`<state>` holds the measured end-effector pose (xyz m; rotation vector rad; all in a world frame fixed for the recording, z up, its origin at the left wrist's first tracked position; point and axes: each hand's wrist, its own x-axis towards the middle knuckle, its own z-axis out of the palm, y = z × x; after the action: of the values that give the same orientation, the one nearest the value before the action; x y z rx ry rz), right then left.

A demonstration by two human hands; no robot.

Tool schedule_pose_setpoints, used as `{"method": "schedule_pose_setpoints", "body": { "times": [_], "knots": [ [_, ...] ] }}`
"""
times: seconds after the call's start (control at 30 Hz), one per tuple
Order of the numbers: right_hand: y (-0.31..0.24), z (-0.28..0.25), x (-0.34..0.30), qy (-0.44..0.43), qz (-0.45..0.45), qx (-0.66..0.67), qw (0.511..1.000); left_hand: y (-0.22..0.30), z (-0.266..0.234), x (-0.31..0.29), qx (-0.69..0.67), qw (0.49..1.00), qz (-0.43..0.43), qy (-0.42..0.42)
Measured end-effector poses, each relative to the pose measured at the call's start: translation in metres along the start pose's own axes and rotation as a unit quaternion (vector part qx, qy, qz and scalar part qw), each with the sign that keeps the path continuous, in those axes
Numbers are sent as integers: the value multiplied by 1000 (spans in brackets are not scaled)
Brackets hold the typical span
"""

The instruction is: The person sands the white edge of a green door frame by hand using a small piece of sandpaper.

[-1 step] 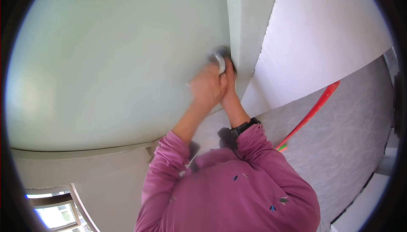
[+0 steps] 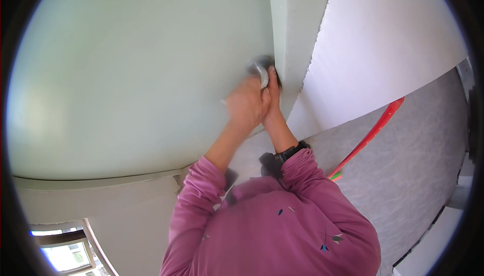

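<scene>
A pale green door fills the upper left, with a silver lever handle on a dark fitting near its right edge. My left hand is closed around the lever and slightly smeared by motion. A small pale tip shows at the left of that hand. Pressed close beside it, my right hand grips at the handle's base, its thumb stretched up against the dark fitting. Its other fingers are mostly hidden. A dark band with a box-like piece sits at my right wrist.
A green door frame with a ragged paint edge runs beside the white wall. A red strip with a bit of green at its lower end slants over the grey marbled floor. At the lower left is a window.
</scene>
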<state>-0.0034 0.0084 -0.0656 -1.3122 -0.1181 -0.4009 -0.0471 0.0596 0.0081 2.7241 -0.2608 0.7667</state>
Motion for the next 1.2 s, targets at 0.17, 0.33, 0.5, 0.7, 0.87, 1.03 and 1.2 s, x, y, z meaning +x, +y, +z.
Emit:
{"method": "schedule_pose_setpoints", "body": {
  "times": [0.17, 0.33, 0.5, 0.7, 0.87, 1.03, 1.2],
  "knots": [
    [5, 4, 5, 22, -30, -3, 999, 3, 0, 1, -11, 999, -29, -41],
    [1, 9, 4, 52, 2, 23, 998, 2, -2, 0, -25, 995, -52, -83],
    [-5, 2, 4, 29, -8, 10, 999, 1, -1, 1, -22, 1000, 11, -1],
    [-37, 11, 10, 90, 203, 231, 947, -1, 2, 1, -20, 1000, 7, 4],
    [-10, 6, 6, 61, 21, 75, 995, 1, 0, 2, -17, 1000, 18, 10],
    [-5, 4, 1, 56, -32, -21, 998, -1, 0, 0, -1, 1000, 7, -17],
    [-3, 10, 7, 102, -44, -22, 994, 0, 2, 1, -14, 1000, 13, 5]
  ]
}}
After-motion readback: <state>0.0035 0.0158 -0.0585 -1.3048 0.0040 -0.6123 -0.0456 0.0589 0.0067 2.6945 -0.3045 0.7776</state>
